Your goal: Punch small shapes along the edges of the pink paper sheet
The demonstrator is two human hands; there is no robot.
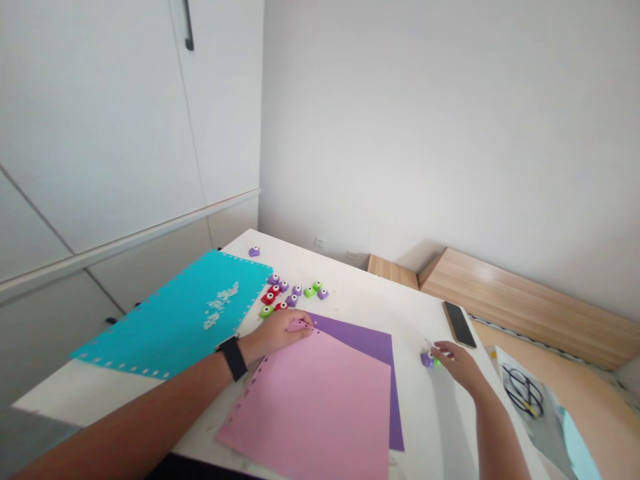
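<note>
Pink cardstock (305,407), hole-punched along one edge, lying over purple sheet (360,347); left hand (277,333) flat and open on its top corner. Right hand (457,365) half closed at small purple-green craft punch (427,360) on white table (400,313); grip unclear.

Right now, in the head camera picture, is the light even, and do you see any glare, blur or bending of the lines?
In the head view, the light is soft and even, with a pale sheen on the wooden board; the wardrobe doors lean from wide-angle distortion; the small craft punches look slightly soft; a faint shadow lies below the right hand on the white table.
</note>
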